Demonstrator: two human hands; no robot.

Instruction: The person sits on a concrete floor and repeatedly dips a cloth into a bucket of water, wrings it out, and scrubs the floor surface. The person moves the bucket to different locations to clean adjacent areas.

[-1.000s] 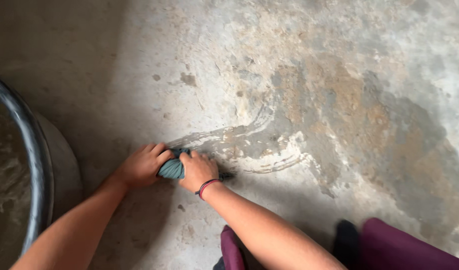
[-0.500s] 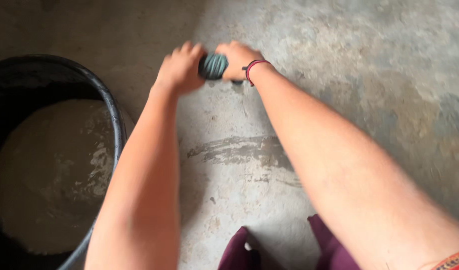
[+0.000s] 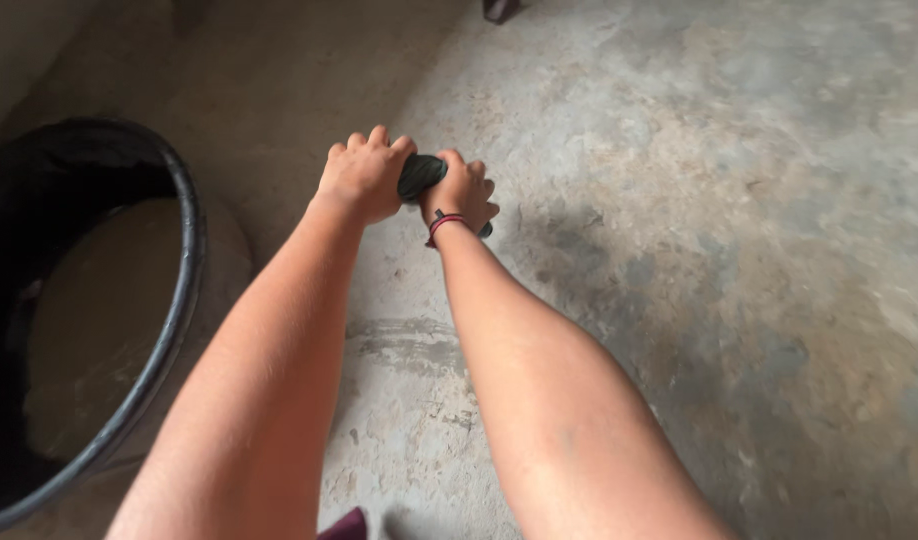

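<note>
Both my hands grip a twisted dark teal wet cloth (image 3: 420, 175), held out in front of me above the concrete floor (image 3: 679, 150). My left hand (image 3: 361, 177) clasps its left end with knuckles up. Gripping the right end is my right hand (image 3: 461, 192), with a red and black band on its wrist. Only the short middle of the cloth shows between the two fists, and a small dark end sticks out right of my right hand.
A large black tub (image 3: 184, 250) holding murky grey water stands at the left, close to my left forearm. A wet smear (image 3: 409, 340) marks the stained floor under my arms. A dark object (image 3: 501, 8) lies at the top edge.
The cloth has been lifted off the floor, where it was pressed a second ago, and both arms have stretched forward. The view has shifted, so the tub and wet smear sit lower left.
</note>
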